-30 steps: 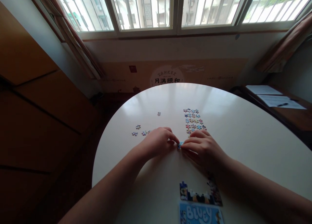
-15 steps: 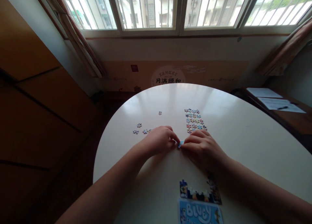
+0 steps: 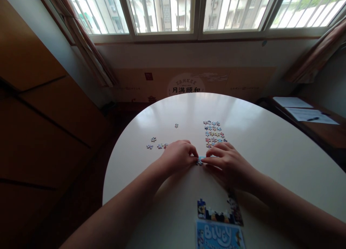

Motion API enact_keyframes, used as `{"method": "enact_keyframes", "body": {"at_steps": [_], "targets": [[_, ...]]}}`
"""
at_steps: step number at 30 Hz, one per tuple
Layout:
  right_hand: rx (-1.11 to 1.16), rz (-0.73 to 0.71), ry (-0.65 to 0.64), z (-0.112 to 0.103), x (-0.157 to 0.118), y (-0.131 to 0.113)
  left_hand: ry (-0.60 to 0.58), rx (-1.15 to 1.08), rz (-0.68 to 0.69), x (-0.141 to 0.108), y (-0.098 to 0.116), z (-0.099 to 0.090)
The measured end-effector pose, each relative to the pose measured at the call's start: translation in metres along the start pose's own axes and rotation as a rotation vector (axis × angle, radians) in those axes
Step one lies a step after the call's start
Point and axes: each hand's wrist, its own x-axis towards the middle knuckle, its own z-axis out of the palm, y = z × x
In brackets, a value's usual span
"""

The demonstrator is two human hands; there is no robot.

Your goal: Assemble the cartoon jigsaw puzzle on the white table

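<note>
Small light-blue jigsaw puzzle pieces lie on the white table between my hands. My left hand has its fingers bent and pinched on their left edge. From the other side, my right hand grips the same pieces with its fingertips, partly covering them. Nearer to me is a partly joined puzzle border, dark and U-shaped. Directly below it lies a blue card or box lid with "BLUEY" printed on it.
Rows of loose puzzle pieces are laid out beyond my right hand. Several more pieces are scattered to the left, some partly behind my left hand. Papers with a pen rest on a side table at the right.
My right hand's fingers have spread slightly, and more of the light-blue pieces shows between the hands. My left hand stays nearly in place. The whole view has shifted slightly.
</note>
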Motion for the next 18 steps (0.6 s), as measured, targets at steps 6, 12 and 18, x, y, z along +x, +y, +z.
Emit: {"method": "enact_keyframes", "body": {"at_steps": [6,12,18], "targets": [[0.011,0.037,0.039,-0.0039,-0.0038,0.0063,0.008,-0.004,-0.006,-0.0001,-0.001,0.0007],[0.001,0.006,-0.028,0.0033,-0.0015,-0.0007,-0.017,0.006,0.024,-0.0004,-0.0025,-0.0004],[0.027,0.039,-0.089,-0.0002,0.0011,0.0024,0.015,-0.012,0.102,0.0049,-0.005,0.0046]]}}
